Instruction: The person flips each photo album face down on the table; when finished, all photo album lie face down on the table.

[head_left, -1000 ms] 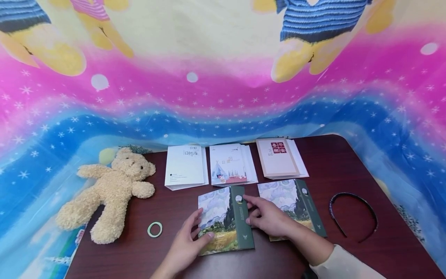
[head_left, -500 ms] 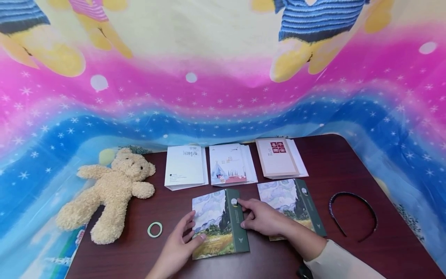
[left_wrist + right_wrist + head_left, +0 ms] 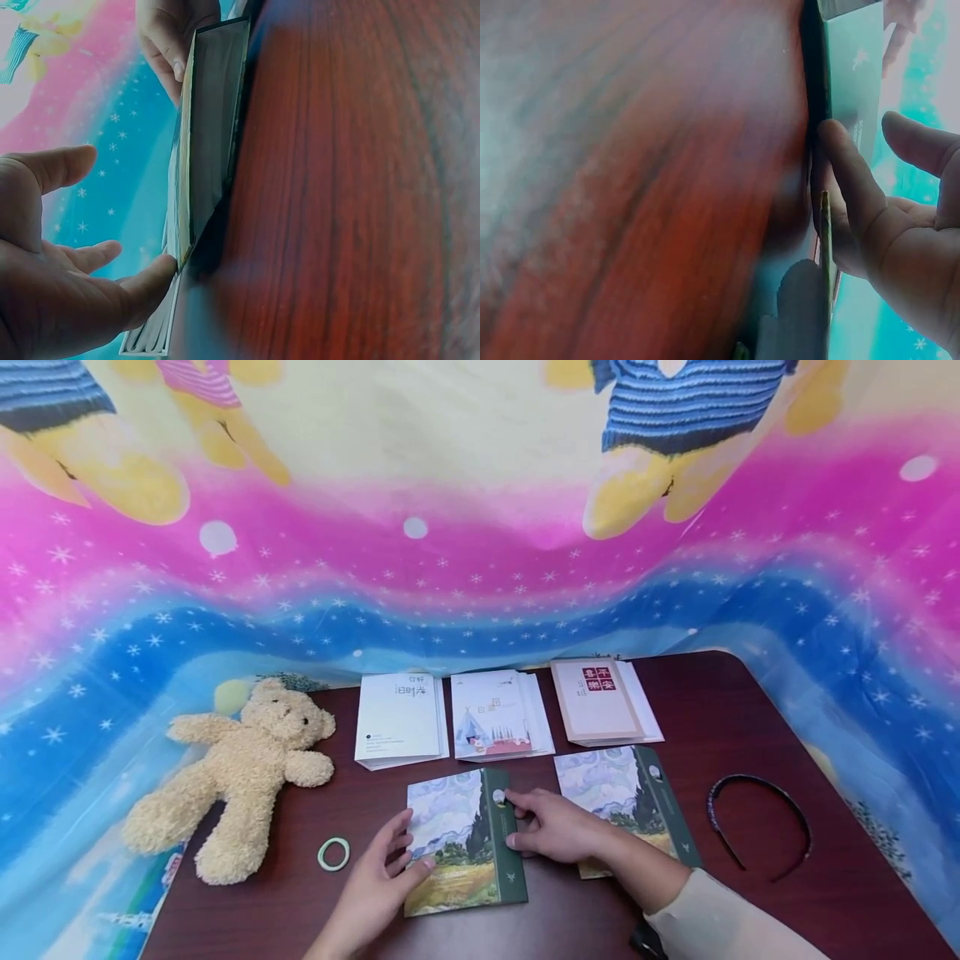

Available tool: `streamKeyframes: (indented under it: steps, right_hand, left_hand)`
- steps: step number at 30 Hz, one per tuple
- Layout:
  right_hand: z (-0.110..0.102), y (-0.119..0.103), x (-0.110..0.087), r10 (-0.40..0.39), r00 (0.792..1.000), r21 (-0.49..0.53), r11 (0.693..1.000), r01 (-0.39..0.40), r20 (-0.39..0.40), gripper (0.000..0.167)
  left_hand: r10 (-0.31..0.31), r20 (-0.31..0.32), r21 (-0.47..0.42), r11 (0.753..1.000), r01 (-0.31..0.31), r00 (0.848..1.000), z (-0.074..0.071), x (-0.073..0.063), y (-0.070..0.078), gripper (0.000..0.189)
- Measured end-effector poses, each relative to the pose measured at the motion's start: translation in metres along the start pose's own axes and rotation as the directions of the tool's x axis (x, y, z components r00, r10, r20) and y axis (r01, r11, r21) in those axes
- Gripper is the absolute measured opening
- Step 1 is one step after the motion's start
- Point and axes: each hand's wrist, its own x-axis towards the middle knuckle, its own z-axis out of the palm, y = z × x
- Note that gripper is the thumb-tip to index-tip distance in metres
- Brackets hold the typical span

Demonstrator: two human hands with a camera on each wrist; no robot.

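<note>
A photo album (image 3: 448, 827) with a painted landscape cover and a dark green spine lies in front of me, its bottom edge facing me. My left hand (image 3: 375, 877) is at its left side; in the left wrist view one fingertip (image 3: 166, 266) touches the album's edge while the other digits stay spread apart. My right hand (image 3: 558, 827) is at the green spine (image 3: 855, 75), one fingertip against its side and another digit raised apart from it. Under the right forearm lies a second, matching album (image 3: 611, 789), partly hidden.
Along the table's back stand three pale albums: a white one (image 3: 397, 718), one with a tent picture (image 3: 491, 722) and one with red squares (image 3: 600, 706). A teddy bear (image 3: 240, 768) and green ring (image 3: 333, 854) lie left, a dark headband (image 3: 761, 818) right.
The album between my hands has shifted left and a little toward me, both hands moving along with it. The second album and the other things have stayed put.
</note>
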Motion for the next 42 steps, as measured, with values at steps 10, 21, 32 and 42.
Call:
streamKeyframes:
  steps: [10,21,32,42]
  right_hand:
    - [0.002,-0.002,0.005,0.019,1.000,0.004,1.000,-0.019,0.009,0.076]
    - [-0.001,-0.004,0.005,-0.007,1.000,0.026,1.000,0.007,-0.002,0.074]
    - [-0.004,-0.010,0.008,-0.015,1.000,0.097,0.995,0.017,-0.016,0.074]
    - [-0.007,-0.019,0.010,-0.014,1.000,0.180,0.983,0.014,-0.001,0.072]
  left_hand:
    - [-0.005,0.007,-0.016,1.000,0.005,1.000,-0.003,0.001,0.000,0.077]
    - [-0.008,0.007,0.013,1.000,0.008,1.000,-0.007,0.004,0.003,0.078]
    - [0.045,-0.043,0.060,0.997,-0.043,0.998,-0.014,0.010,0.009,0.075]
    - [0.067,-0.061,0.094,0.994,-0.061,0.996,-0.022,0.017,0.013,0.075]
